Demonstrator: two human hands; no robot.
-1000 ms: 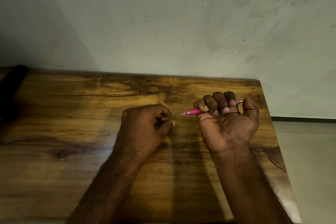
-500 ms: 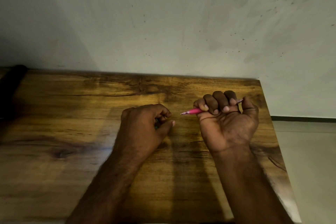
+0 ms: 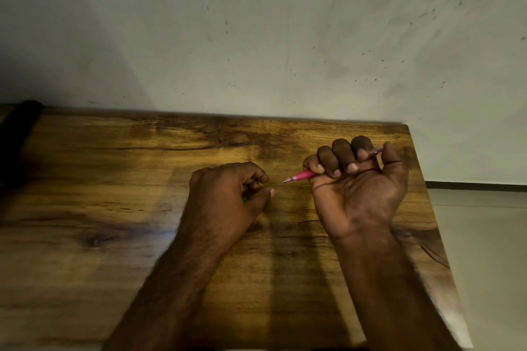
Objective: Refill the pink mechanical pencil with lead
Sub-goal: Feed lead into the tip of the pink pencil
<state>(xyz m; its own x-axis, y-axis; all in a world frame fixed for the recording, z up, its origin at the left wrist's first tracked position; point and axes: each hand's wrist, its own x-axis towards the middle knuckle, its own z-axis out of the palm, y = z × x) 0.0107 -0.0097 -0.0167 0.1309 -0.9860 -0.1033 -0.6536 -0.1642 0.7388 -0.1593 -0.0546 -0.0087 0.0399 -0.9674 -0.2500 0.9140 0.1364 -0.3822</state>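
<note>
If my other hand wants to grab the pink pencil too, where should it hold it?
Pinch the bare pink part near the tip of the pencil, coming from the left with the left hand. The right hand wraps the whole middle, so only that tapered front end sticks out, pointing left towards the other hand. The back end by the thumb barely shows. Mind the sharp metal point.

We see a pink mechanical pencil [image 3: 302,175] with a silvery tip. The worktop [image 3: 114,179] is golden-brown wood with dark streaked grain and knots. Behind it, the wall [image 3: 256,37] is pale grey-green, flecked with dark spots and smudges.
</note>
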